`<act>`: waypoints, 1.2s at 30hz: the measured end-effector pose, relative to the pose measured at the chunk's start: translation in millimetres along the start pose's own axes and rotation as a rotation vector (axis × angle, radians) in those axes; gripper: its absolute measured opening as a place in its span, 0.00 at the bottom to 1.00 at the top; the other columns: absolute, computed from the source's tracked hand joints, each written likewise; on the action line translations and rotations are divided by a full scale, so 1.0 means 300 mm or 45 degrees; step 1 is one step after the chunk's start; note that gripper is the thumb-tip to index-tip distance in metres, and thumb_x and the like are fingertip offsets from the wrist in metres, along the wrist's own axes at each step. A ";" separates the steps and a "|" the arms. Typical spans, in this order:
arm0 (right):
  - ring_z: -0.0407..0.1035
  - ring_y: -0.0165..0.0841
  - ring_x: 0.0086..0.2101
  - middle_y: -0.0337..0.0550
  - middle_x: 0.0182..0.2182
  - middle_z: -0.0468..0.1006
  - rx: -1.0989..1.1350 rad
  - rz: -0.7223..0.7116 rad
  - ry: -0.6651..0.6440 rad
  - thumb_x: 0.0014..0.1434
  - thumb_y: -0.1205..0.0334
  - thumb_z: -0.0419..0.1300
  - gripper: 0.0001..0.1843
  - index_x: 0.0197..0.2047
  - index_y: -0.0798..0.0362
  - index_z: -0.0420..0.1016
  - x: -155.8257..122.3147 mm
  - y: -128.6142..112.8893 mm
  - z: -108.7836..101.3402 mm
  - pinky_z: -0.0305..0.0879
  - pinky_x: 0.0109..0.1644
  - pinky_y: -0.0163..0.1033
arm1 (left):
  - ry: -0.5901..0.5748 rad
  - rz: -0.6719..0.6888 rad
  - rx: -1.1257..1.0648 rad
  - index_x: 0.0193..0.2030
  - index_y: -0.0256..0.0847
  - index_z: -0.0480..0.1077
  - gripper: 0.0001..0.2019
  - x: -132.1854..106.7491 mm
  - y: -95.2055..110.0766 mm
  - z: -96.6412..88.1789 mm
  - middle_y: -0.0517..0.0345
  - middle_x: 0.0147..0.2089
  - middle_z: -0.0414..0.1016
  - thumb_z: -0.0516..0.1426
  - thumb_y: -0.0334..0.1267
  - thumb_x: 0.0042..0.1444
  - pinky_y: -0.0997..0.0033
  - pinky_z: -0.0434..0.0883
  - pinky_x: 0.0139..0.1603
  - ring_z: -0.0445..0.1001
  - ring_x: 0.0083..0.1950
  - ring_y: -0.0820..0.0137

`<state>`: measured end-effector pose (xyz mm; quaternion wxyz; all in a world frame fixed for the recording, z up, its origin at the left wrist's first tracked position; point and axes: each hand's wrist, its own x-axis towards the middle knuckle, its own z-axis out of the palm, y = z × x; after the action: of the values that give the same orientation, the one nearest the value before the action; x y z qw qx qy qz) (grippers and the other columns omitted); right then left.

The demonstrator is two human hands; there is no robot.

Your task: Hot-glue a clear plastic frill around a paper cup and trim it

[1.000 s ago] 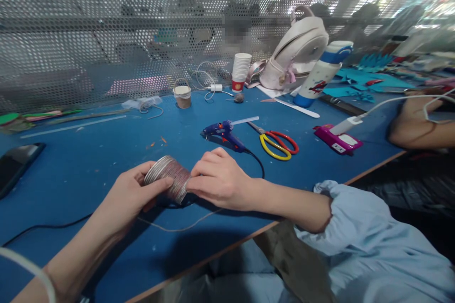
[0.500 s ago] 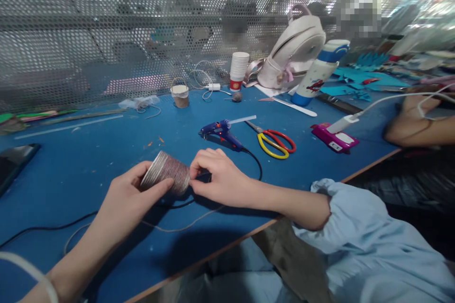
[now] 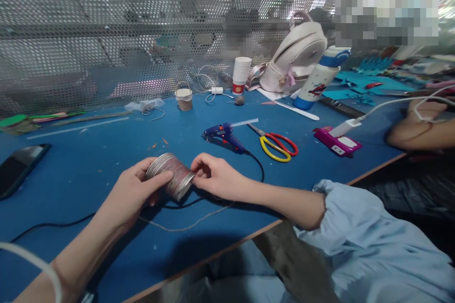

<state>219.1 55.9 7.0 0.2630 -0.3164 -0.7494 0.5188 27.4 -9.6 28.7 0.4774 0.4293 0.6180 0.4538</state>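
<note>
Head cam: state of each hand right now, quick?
Left hand: closed, holding the cord-wrapped cup.
Right hand: fingers curled, tips at the cup's near-right end; whether they pinch anything cannot be told.

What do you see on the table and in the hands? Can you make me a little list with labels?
Left hand: holds a cup wrapped in string
Right hand: fingertips at the cup's other end; I can't tell if they pinch anything
Table: blue
Tools: glue gun, and scissors with one red and one yellow handle
Far left: phone
At the back: little bucket, stacked paper cups, backpack, bottle
Far right: someone else's arm
</note>
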 end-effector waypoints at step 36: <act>0.69 0.27 0.26 0.37 0.29 0.78 -0.555 -0.284 -0.122 0.56 0.59 0.60 0.08 0.39 0.52 0.70 -0.047 0.024 -0.202 0.62 0.32 0.32 | 0.344 -0.041 0.410 0.39 0.40 0.71 0.20 0.042 -0.023 -0.020 0.69 0.18 0.62 0.63 0.51 0.44 0.76 0.53 0.21 0.57 0.20 0.74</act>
<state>273.6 84.3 19.0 0.2084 -0.2561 -0.8854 0.3272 18.5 0.2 20.3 0.3227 0.4255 0.7477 0.3947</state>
